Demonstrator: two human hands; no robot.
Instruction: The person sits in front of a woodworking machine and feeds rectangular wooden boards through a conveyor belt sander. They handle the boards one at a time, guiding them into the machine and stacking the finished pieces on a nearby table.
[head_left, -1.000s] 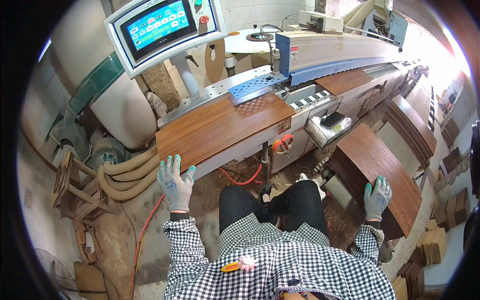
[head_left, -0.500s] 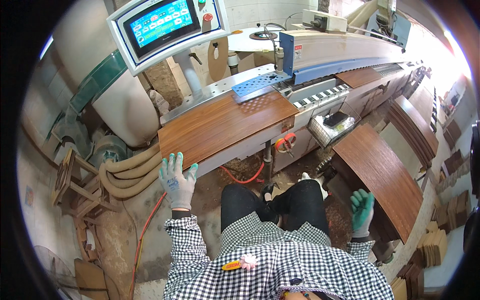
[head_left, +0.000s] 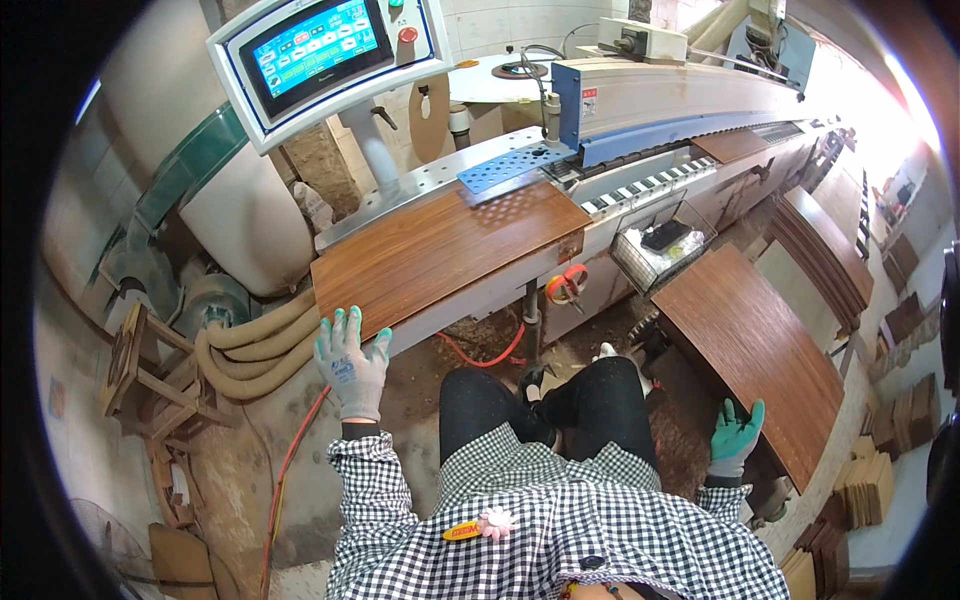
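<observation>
A brown wood-grain board (head_left: 450, 245) lies flat on the machine's infeed table. My left hand (head_left: 352, 368), in a grey glove with green fingertips, has its fingers spread at the board's near left corner, apparently touching its edge. On my right, another brown board (head_left: 755, 350) tops a stack. My right hand (head_left: 735, 440), gloved the same way, is at that board's near edge with fingers apart and palm partly showing. Whether it touches the edge I cannot tell.
A control panel (head_left: 318, 55) with a lit screen stands at the back left. A smaller-looking board (head_left: 730, 147) lies along the machine's track. A wire basket (head_left: 660, 250) hangs off its front. More stacked boards (head_left: 822, 250) stand at right; hoses (head_left: 255, 345) lie at left.
My right hand has uncurled and shifted slightly right along the stack's edge. The far board has moved farther along the machine's track. My left hand stays at its corner.
</observation>
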